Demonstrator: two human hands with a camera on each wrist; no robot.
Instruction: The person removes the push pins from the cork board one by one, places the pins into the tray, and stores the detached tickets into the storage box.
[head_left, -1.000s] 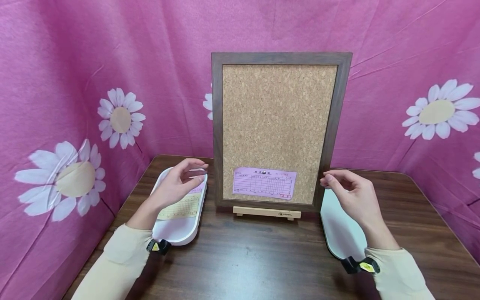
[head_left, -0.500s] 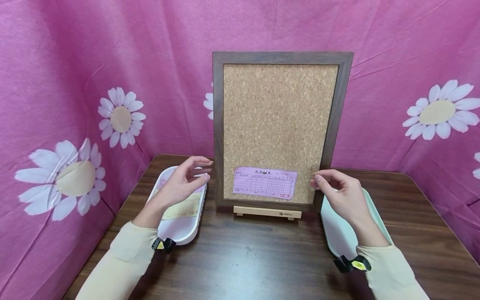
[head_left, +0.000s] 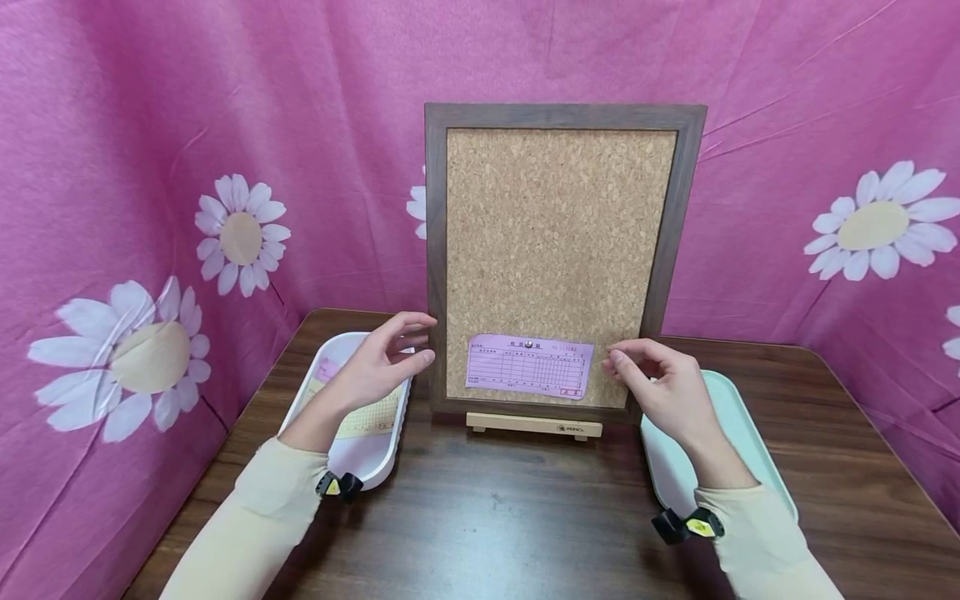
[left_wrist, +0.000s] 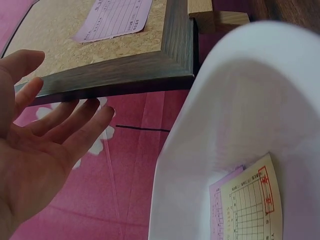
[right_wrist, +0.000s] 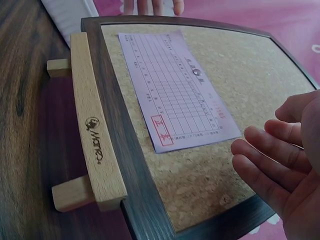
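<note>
A purple form slip (head_left: 525, 372) is fixed by a round-headed pin (right_wrist: 195, 72) near the bottom of a framed corkboard (head_left: 558, 233). At the board's left side, my left hand (head_left: 381, 367) has its fingers loosely bent and holds nothing. Its fingertips are by the frame's edge; contact is unclear. My right hand (head_left: 663, 387) hovers before the board's lower right, fingertips close to the slip's right edge, and its fingers are relaxed with nothing visible between them. Below the left hand, a white tray (head_left: 365, 460) contains a yellow slip (left_wrist: 252, 202) partly covering another purple slip (left_wrist: 218, 207).
The board stands on a small wooden easel (head_left: 534, 426) on the dark wood table (head_left: 495, 517). A pale green tray (head_left: 670, 462) lies at right, partly behind the right arm. Pink cloth (head_left: 360, 167) with printed daisies hangs around the table.
Both hands have moved inward: the left to the right, up to the frame's edge, and the right to the left, towards the pinned slip. Board and slip stay in place.
</note>
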